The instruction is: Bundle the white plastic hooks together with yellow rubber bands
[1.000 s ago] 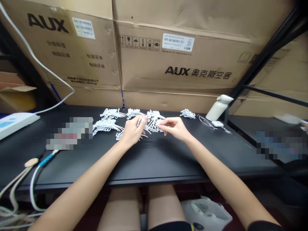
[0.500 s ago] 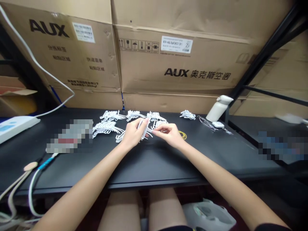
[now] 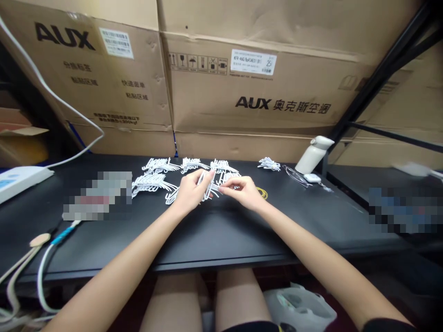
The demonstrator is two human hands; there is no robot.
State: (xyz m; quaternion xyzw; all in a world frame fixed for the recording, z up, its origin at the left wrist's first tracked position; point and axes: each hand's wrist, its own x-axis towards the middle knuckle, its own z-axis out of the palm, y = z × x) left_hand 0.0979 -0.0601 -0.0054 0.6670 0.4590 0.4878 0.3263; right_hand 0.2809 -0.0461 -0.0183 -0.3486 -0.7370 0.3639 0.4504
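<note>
- Now drawn in close over the black table [image 3: 214, 240]: left hand [image 3: 189, 193] and right hand [image 3: 242, 191], fingertips nearly meeting, against a wider gap a second ago.
- Clenched in the left hand, a small bunch of white hooks [image 3: 207, 186], held just above the tabletop; pinched at its near end by the right hand's thumb and forefinger.
- Newly uncovered behind the right wrist since the hand pulled back: a yellow rubber band [image 3: 262, 193], lying flat on the table.
- Judged from the closing hands: gathering of the bunch well along, binding apparently not yet begun.
- Spread beyond the hands, untouched: rows of bundled hooks [image 3: 152, 180], with one small bundle [image 3: 269, 163] apart to the right.
- Further right: a white bottle [image 3: 313, 154], leaning, beside eyeglasses [image 3: 296, 176].
- Behind, stacked cardboard boxes [image 3: 256, 92]; at far left, a white cable [image 3: 51, 97] and a power strip [image 3: 20, 180].
- Nothing lying between hands and rubber band.
</note>
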